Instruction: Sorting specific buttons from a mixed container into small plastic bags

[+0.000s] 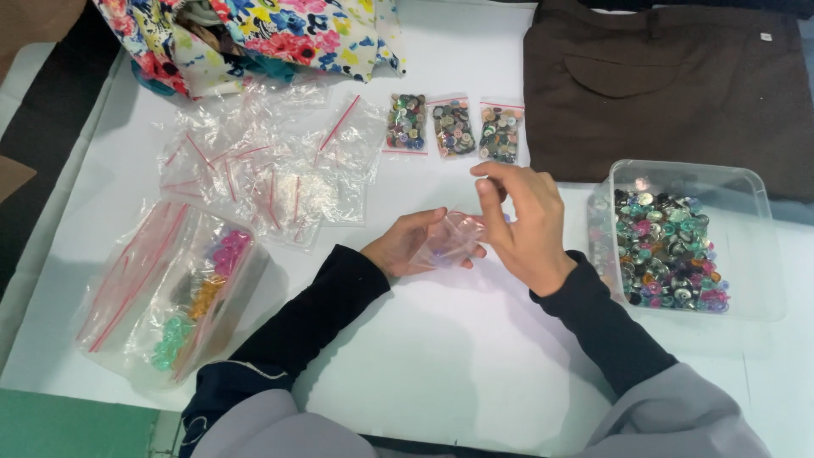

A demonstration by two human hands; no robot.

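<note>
My left hand [407, 246] lies palm up on the white table and holds a small clear zip bag [454, 237]. My right hand [521, 220] is just right of it, fingers bent and pinching at the bag's mouth; whether a button sits between the fingertips is hidden. A clear plastic box [746, 254] full of mixed coloured buttons [670, 250] stands to the right of my right hand. Three small filled button bags [454, 127] lie in a row behind my hands.
A heap of empty clear zip bags [263, 161] lies at the back left. A large zip bag with coloured plastic pieces [170, 288] sits at the left front. Flowered cloth [254, 34] and a brown garment [661, 85] lie along the back.
</note>
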